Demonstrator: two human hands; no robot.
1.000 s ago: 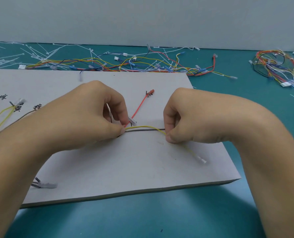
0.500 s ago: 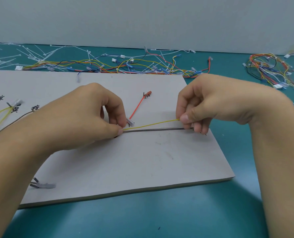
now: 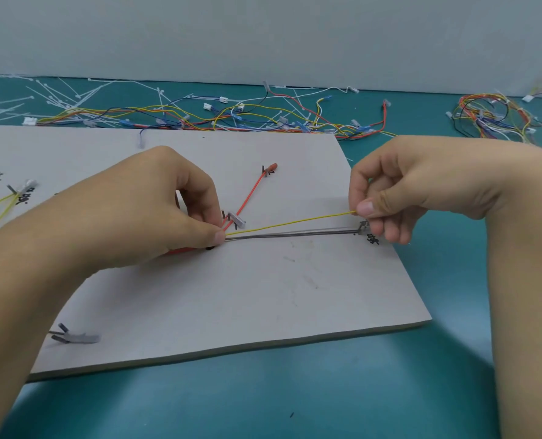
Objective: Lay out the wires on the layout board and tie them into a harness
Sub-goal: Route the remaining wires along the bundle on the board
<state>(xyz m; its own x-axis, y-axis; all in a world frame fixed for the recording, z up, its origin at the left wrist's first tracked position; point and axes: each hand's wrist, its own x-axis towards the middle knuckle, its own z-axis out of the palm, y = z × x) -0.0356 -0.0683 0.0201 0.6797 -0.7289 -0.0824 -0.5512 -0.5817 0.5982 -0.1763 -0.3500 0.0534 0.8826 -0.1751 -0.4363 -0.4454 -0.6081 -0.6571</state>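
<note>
Teal bench [image 3: 263, 400] with a grey board [image 3: 231, 296] at its front edge. Red wire [image 3: 250, 194] and grey wire [image 3: 295, 233] lie routed, and tying appears not yet begun. Left hand [image 3: 143, 210] pinches the yellow wire [image 3: 290, 221] at mid-board. Right hand [image 3: 421, 185] pinches its far end, raised taut near the board's right edge.

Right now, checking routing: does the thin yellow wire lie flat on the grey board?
No, the right hand pinches the yellow wire above the board.
</note>
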